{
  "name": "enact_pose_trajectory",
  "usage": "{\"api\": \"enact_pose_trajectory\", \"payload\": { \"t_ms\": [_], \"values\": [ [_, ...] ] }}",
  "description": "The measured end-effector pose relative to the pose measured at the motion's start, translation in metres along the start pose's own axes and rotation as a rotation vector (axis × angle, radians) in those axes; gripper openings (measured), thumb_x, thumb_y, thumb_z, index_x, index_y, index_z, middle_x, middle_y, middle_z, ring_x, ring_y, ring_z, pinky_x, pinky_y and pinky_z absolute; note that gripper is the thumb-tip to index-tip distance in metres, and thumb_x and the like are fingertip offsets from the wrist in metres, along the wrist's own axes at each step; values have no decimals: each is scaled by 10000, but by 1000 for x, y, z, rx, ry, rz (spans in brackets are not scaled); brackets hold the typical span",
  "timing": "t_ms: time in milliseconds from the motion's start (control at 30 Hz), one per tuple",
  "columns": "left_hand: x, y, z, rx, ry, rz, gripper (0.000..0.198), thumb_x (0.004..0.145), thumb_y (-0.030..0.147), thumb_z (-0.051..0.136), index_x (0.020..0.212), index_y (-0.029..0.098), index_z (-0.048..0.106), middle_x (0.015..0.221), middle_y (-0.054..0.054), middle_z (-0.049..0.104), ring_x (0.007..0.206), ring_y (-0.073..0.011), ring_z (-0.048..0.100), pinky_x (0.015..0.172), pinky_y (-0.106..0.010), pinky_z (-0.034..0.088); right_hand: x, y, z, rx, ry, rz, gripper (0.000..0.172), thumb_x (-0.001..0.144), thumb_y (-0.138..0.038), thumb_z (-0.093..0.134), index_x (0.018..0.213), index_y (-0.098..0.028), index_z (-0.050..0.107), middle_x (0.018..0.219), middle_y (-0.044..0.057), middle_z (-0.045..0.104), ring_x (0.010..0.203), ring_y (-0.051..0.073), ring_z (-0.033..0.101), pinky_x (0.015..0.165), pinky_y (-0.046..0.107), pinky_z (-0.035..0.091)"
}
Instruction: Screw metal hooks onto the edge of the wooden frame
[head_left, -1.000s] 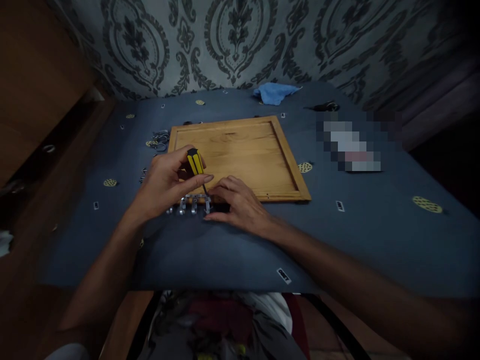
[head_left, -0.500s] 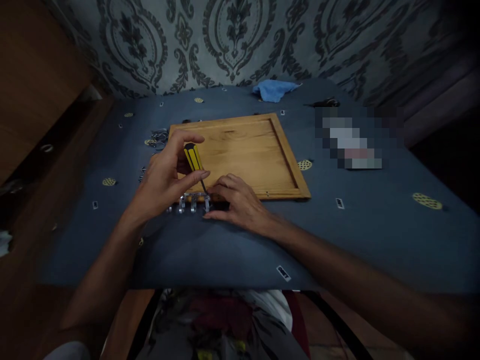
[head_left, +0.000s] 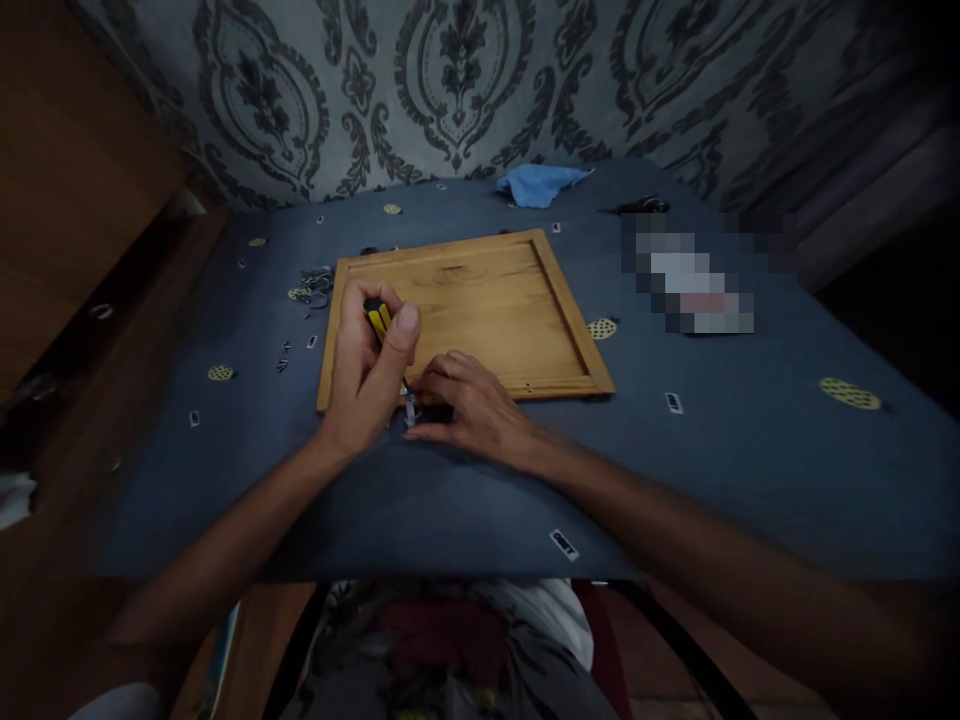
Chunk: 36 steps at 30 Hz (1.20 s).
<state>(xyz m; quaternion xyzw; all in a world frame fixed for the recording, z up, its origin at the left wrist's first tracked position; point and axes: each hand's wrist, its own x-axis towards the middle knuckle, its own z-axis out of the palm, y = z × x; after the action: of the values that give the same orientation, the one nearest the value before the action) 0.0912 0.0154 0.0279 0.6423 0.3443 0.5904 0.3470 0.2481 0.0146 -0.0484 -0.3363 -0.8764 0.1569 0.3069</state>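
Observation:
A framed wooden panel (head_left: 487, 310) lies on the table. My left hand (head_left: 360, 385) is closed round the yellow-and-black handle of a screwdriver (head_left: 380, 318), its shaft slanting down to the panel's near edge. At the tip sits a small shiny metal hook (head_left: 410, 410) on that edge. My right hand (head_left: 484, 410) pinches around this hook, index finger above and thumb below, its forearm coming in from the right. The other metal hooks along the edge are hidden behind my left hand.
Small screws (head_left: 283, 357) and a heap of metal hooks (head_left: 316, 283) lie left of the panel. At the back are a blue cloth (head_left: 540, 185) and a dark object (head_left: 649, 206). A blurred-out item (head_left: 690, 280) lies to the right. A patterned curtain (head_left: 457, 80) hangs behind.
My left hand has turned and closed tighter round the screwdriver handle, its thumb now raised along it. It has shifted right, covering the hooks. My right hand has stayed in place.

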Motion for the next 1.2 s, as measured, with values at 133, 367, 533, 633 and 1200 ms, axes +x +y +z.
{"api": "enact_pose_trajectory", "payload": {
  "t_ms": [133, 367, 533, 633, 1200],
  "values": [
    [9, 4, 15, -272, 8, -115, 447, 919, 560, 721, 773, 231, 456, 592, 83, 343, 459, -77, 288, 410, -200, 274, 0, 0, 1, -11, -5, 2, 693, 876, -780, 573, 1115, -149, 728, 1006, 117, 676, 961, 271, 588, 849, 400, 465],
    [27, 10, 22, -323, -87, -250, 655, 828, 629, 775, 572, 217, 335, 482, 94, 248, 371, -43, 191, 332, -196, 175, 0, -1, 2, -16, 17, -11, 649, 891, -726, 615, 1099, -122, 731, 1002, 125, 683, 972, 283, 589, 867, 425, 483],
    [32, 8, 17, -297, -207, -309, 701, 847, 627, 756, 568, 215, 263, 489, 96, 215, 364, -31, 195, 333, -179, 190, -1, -2, 1, -7, 0, 21, 606, 873, -711, 660, 1112, -158, 729, 1051, 125, 681, 1002, 294, 588, 882, 443, 491],
    [31, 7, 16, -312, -301, -298, 684, 843, 614, 766, 569, 214, 284, 489, 101, 205, 364, -30, 213, 345, -173, 219, 0, -2, 0, 21, -13, 25, 591, 872, -698, 673, 1124, -167, 723, 1105, 136, 682, 1050, 308, 588, 916, 467, 498],
    [25, 20, 6, -350, -89, -205, 680, 815, 656, 778, 567, 221, 318, 438, 104, 203, 340, -40, 137, 322, -229, 109, 2, -3, -2, -31, -27, 31, 628, 834, -698, 715, 1124, -141, 726, 1022, 107, 671, 978, 267, 587, 869, 394, 464]
  ]
}}
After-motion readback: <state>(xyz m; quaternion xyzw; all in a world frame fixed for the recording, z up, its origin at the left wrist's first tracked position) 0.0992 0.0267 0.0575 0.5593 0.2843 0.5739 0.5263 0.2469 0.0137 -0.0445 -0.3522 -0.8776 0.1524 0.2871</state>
